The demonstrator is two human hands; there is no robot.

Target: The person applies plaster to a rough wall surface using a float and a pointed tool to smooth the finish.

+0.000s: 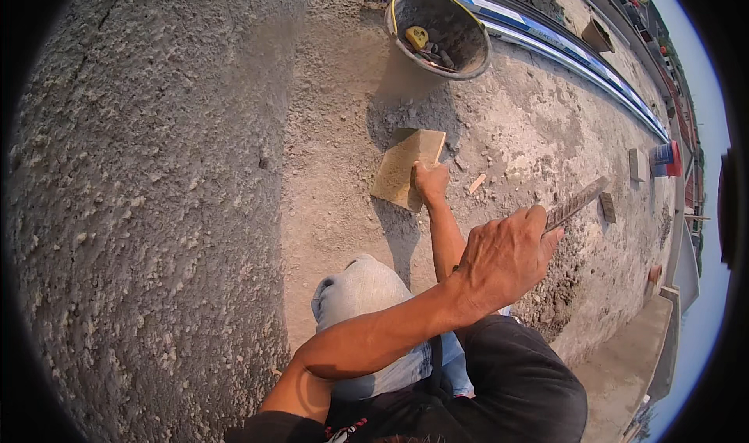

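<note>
As sunlight throws hard shadows over gritty ground (328, 224), a person works beside a rough, grey, mortar-like surface (156, 209) that fills the left of the head view. The right hand (431, 184) grips a tan slab (396, 174) by its right edge, thumb on the near face, the other fingers mostly hidden behind it. The slab is just past the knee (363, 287), near the middle of the scene, its long axis running from lower left to upper right, the far end pointing away toward a dark bucket (470, 49). It is tilted; whether its lower edge touches the ground cannot be told.

The left arm crosses over the right forearm, and the left hand (505, 257), back upward, is closed in a fist around a narrow flat tool (577, 202). The tool's long axis slants up and to the right, its free end pointing away from the slab.

A yellow tape measure (417, 37) lies among other items inside the bucket. Behind it, long blue-and-white wrapped strips (546, 33) stretch toward the right, where a red-and-blue pail (665, 160) stands just beside a pale block (638, 164). A wood chip (477, 183) lies near the right hand.
</note>
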